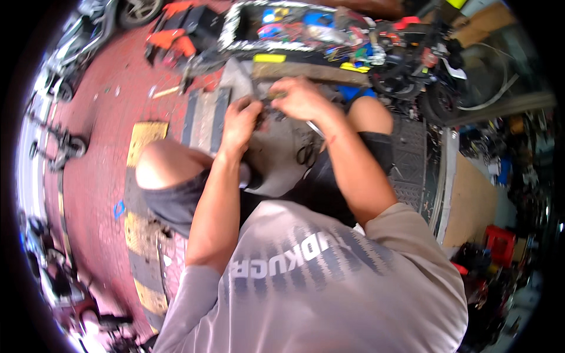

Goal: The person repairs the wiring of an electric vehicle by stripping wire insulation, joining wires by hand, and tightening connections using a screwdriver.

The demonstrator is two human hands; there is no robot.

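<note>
Two hands, left [240, 120] and right [301, 99], each grip closed on one small dark part [263, 112] (blurred); one tray [231, 26] holds mixed tools.

the hands, left hand [240, 120] and right hand [301, 97], sit side by side at 12 o'clock above the knees, on a panel [276, 159] lying across the lap. a tray of parts [282, 26] lies beyond them; a scooter [435, 70] stands at 2 o'clock.
</note>
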